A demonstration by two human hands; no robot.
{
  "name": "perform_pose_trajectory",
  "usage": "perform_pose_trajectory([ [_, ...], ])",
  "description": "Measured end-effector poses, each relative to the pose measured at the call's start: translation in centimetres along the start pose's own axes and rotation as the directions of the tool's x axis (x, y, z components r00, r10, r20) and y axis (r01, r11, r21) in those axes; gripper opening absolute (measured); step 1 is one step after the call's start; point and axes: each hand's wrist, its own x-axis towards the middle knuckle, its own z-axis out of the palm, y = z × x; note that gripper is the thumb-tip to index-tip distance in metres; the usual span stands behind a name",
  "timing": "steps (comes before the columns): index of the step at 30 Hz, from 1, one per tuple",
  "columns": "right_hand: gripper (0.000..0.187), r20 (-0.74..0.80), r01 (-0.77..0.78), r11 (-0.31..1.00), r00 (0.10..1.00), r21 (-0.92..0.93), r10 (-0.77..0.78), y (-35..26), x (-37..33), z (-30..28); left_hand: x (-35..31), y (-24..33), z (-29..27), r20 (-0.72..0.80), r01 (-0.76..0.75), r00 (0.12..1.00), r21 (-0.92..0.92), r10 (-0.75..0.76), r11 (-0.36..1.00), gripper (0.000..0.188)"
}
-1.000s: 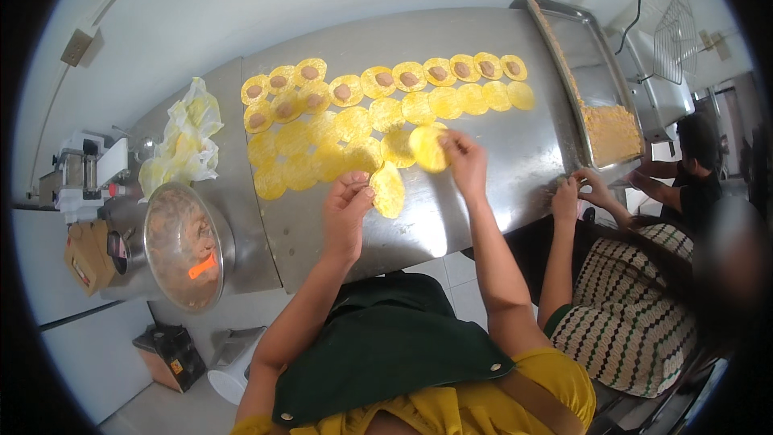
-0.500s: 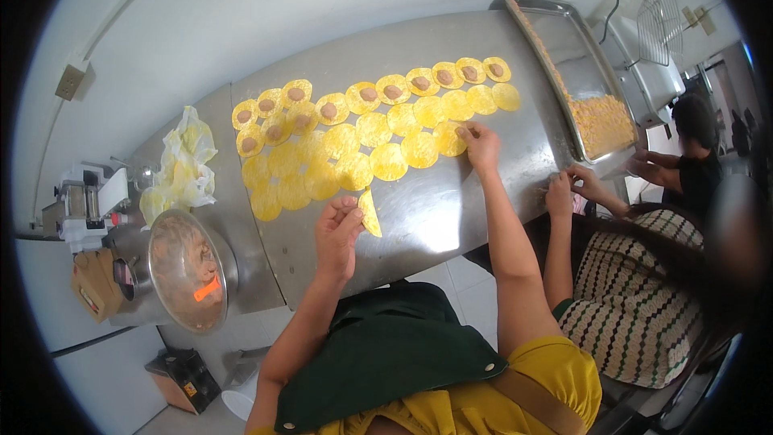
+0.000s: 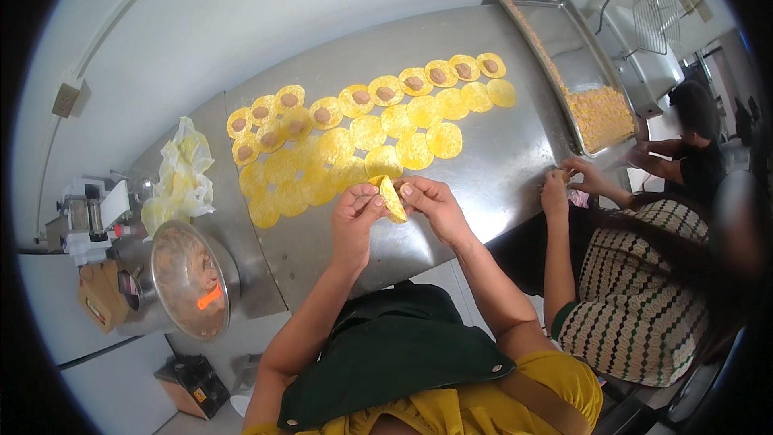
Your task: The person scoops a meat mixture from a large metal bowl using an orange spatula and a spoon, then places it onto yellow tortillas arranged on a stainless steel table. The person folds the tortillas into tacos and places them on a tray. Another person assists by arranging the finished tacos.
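A yellow dough round folded over into a half-moon (image 3: 393,201) is held up between my two hands, just above the table's near side. My left hand (image 3: 356,216) pinches it from the left, and my right hand (image 3: 436,203) grips its right edge between thumb and fingers. Whatever lies inside the fold is hidden. Beyond my hands, flat yellow dough rounds (image 3: 368,132) lie in rows on the metal table. Those along the far row, and a few at the left, carry a lump of brown filling (image 3: 386,93).
At left stands a metal bowl (image 3: 227,262) of brown filling with an orange scraper (image 3: 209,297); behind it lies a crumpled plastic bag (image 3: 183,173). A metal tray (image 3: 580,125) with small yellow pieces sits far right. A co-worker's hands (image 3: 564,181) are busy at the right edge.
My right hand has left the rightmost near dough round and come back left to the folded one. My left hand has moved slightly right and up with it.
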Motion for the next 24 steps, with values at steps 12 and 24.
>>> perform_pose_trajectory([
  [12, 0.021, -0.220, 0.100, 0.943, 0.959, -0.318, -0.176, 1.2, 0.0, -1.7, -0.6, -1.0, -0.6, -0.038, 0.002, 0.999, 0.050, -0.001, 0.999, 0.016],
  [24, 0.021, -0.536, -0.088, 0.630, 0.624, -0.772, -0.569, 3.1, 7.5, -20.2, -2.6, -3.2, -4.5, 0.066, 0.049, 0.997, -0.141, -0.040, 0.989, 0.015],
])
